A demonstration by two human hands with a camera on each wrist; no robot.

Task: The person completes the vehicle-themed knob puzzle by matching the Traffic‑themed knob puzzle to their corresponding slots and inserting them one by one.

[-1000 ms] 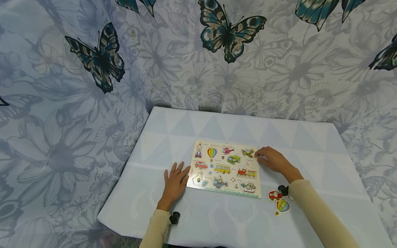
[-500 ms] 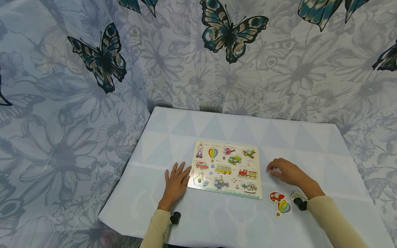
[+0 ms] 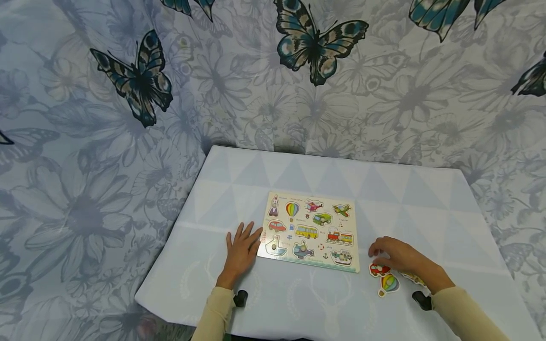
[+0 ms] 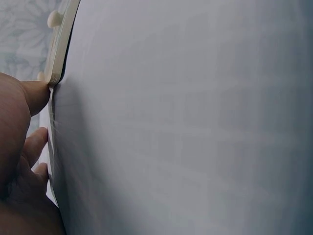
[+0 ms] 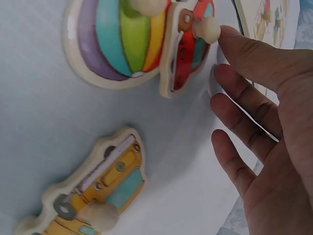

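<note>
A wooden peg puzzle board with vehicle pictures lies mid-table. My left hand rests beside its left edge with fingers spread, thumb right at the board's corner in the left wrist view. Over the loose pieces to the right is my right hand. Its thumb tip is at the round knob of a red car piece, while the other fingers stay apart and loosely bent. The car piece overlaps a striped hot-air balloon piece. A yellow vehicle piece lies nearby, partly hidden under the wrist in the head view.
A white cloth with pale blue triangles covers the table. Behind it hangs a floral wall covering with large butterflies. Black wrist cameras sit at both sleeves, the right one close to the yellow piece.
My right hand has drawn back from the board's upper right edge, then come down toward me over the loose pieces, reaching the red car. My left hand has stayed put.
</note>
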